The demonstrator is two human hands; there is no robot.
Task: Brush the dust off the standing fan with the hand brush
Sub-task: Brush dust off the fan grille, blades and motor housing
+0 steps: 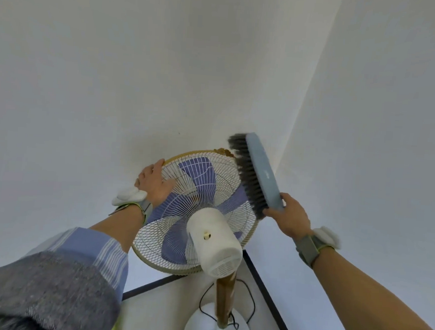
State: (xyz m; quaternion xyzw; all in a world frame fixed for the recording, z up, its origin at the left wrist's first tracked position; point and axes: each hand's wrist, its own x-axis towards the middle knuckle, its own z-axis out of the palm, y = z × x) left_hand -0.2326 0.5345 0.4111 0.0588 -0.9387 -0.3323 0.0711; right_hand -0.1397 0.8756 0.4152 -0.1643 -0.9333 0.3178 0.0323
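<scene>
The standing fan (197, 215) is seen from behind and above: white wire cage with a yellowed rim, purple blades, white motor housing (213, 242), brown pole and round white base. My left hand (154, 183) grips the cage's upper left rim. My right hand (288, 216) holds the handle end of the hand brush (259, 173), which has a grey-blue back and dark bristles. The bristles lie against the cage's right edge, brush tip pointing up and away.
The fan stands in a room corner between two white walls (115, 67). A black skirting line (266, 294) runs along the floor on both sides. A black power cord (253, 304) loops by the pole above the base (215, 329).
</scene>
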